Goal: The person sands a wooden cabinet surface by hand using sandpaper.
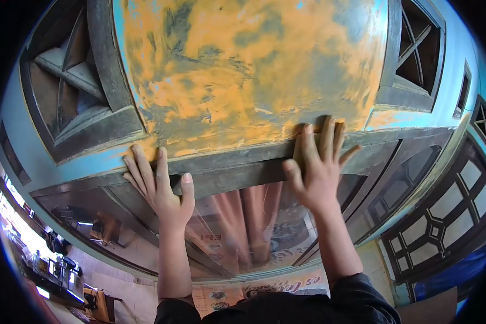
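Both of my arms reach up to a wall panel coated in patchy orange and grey. My left hand rests open, its fingers spread over the panel's lower left edge and the dark wooden beam beneath it. Farther right, my right hand is open too, fingertips on the bottom of the orange area and the thumb over the beam. A small brownish patch shows between that thumb and the index finger; I cannot tell whether it is a thing or shadow. Both palms face the wall.
Wooden vents with crossed slats flank the panel, one left, one right. Under the beam are glass panes with a pinkish curtain behind. A printed banner lies low down. A patterned wooden door stands right, furniture lower left.
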`<state>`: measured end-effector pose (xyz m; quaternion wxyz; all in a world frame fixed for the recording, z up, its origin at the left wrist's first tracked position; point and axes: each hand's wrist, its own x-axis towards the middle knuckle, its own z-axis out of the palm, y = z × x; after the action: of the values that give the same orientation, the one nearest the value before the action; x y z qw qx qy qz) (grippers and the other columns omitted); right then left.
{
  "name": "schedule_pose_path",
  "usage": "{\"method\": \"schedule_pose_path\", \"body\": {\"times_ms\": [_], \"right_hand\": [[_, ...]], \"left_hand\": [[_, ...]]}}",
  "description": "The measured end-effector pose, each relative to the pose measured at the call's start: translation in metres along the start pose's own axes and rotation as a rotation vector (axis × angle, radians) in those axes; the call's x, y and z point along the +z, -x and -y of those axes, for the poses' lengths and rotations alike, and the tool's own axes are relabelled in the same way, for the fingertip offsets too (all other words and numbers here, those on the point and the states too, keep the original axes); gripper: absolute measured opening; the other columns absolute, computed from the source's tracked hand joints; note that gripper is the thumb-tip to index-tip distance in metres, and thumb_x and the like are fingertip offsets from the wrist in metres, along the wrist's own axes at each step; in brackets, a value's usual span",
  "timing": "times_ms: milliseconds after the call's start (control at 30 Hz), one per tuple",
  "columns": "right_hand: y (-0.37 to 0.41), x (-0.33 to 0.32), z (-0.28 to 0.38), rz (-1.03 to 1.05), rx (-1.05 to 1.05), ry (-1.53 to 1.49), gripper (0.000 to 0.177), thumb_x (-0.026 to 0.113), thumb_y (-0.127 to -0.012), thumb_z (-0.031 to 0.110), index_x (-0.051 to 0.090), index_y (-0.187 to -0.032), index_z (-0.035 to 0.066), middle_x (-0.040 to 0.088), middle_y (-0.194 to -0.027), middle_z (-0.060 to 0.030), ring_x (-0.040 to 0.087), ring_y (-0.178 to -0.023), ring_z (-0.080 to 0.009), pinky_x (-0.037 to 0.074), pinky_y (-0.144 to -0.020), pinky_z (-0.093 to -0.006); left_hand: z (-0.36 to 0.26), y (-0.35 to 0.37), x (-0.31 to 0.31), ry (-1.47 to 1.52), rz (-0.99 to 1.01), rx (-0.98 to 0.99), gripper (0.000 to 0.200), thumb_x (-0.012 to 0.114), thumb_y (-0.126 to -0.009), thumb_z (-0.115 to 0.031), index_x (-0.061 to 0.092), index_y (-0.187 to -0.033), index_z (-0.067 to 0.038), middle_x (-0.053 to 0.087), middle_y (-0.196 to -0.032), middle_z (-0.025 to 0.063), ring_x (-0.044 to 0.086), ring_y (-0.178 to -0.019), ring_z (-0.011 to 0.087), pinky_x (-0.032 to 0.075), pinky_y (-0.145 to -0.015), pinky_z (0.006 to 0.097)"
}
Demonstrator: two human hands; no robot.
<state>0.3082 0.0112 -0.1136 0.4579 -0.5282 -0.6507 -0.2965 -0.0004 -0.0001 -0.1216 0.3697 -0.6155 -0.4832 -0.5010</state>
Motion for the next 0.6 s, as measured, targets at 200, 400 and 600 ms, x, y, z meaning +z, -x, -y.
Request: {"method": "schedule_pose_path", "body": {"times_ms": [200, 400, 600], "right_hand": [[-0.011, 0.008, -0.009, -0.149, 0.071, -0.165, 0.072, 0.048, -0.102, 0.054, 0.039, -0.161, 0.014, 0.016, -0.170, -0.0256, 0.005, -0.158, -0.0475, -0.017, -0.116, -0.0699], [-0.014, 0.011, -0.011, -0.193, 0.158, -0.144, 0.071, 0.046, -0.103, 0.055, 0.036, -0.162, 0.017, 0.014, -0.172, -0.0222, 0.001, -0.159, -0.0442, -0.019, -0.115, -0.0691], [0.000, 0.012, 0.022, -0.047, -0.105, 0.034, 0.070, 0.044, -0.103, 0.058, 0.040, -0.160, 0.017, 0.017, -0.171, -0.0220, 0.004, -0.159, -0.0437, -0.017, -0.116, -0.0701]], "left_hand": [[0.037, 0.001, -0.012, -0.039, -0.037, 0.002, 0.066, 0.054, -0.098, -0.042, 0.047, -0.154, -0.009, 0.023, -0.168, 0.0273, 0.011, -0.156, 0.0510, 0.003, -0.122, 0.0673], [0.054, 0.008, -0.011, -0.082, -0.033, 0.018, 0.067, 0.046, -0.103, -0.044, 0.042, -0.156, -0.004, 0.020, -0.169, 0.0281, 0.009, -0.157, 0.0506, 0.000, -0.121, 0.0681], [0.058, 0.014, -0.003, -0.111, -0.056, 0.038, 0.069, 0.043, -0.104, -0.045, 0.038, -0.158, -0.002, 0.019, -0.168, 0.0303, 0.007, -0.157, 0.0517, -0.002, -0.120, 0.0688]]}}
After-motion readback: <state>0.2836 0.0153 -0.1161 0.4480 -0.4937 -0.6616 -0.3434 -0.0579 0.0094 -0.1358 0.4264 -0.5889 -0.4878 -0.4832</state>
